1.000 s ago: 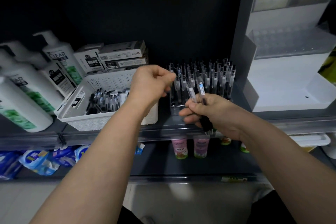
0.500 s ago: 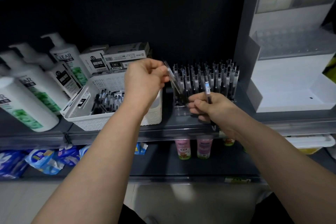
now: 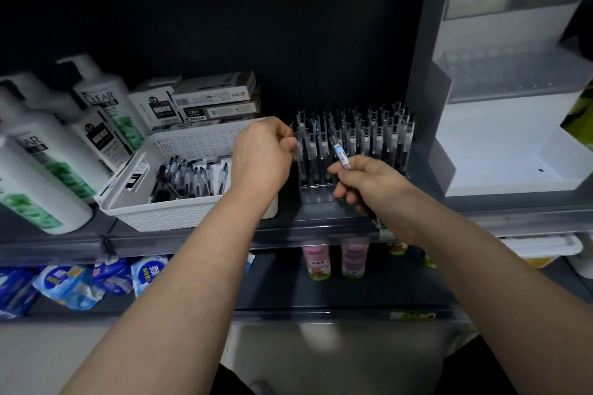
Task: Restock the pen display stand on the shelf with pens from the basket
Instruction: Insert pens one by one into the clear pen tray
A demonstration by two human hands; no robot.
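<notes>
A clear pen display stand [image 3: 317, 195] stands on the dark shelf, packed with upright pens [image 3: 369, 135]. To its left a white perforated basket [image 3: 173, 215] holds several loose pens [image 3: 189, 176]. My left hand [image 3: 263, 154] is at the stand's left front corner, its fingers curled and pinching a pen [image 3: 301, 141] that stands nearly upright among the left slots. My right hand [image 3: 369, 179] hovers in front of the stand and grips a labelled pen [image 3: 340, 154], which points up and left; a dark end pokes out below the hand.
Shampoo bottles [image 3: 99, 106] crowd the shelf on the left, and pen boxes [image 3: 215, 99] are stacked behind the basket. A grey and white display unit [image 3: 500, 144] stands to the right. The lower shelf holds small bottles [image 3: 316, 261] and blue packs [image 3: 67, 282].
My left hand drew a pen from the right hand's bunch, carried it tilted to the stand and now holds it nearly upright at the left slots. The right hand stayed in front.
</notes>
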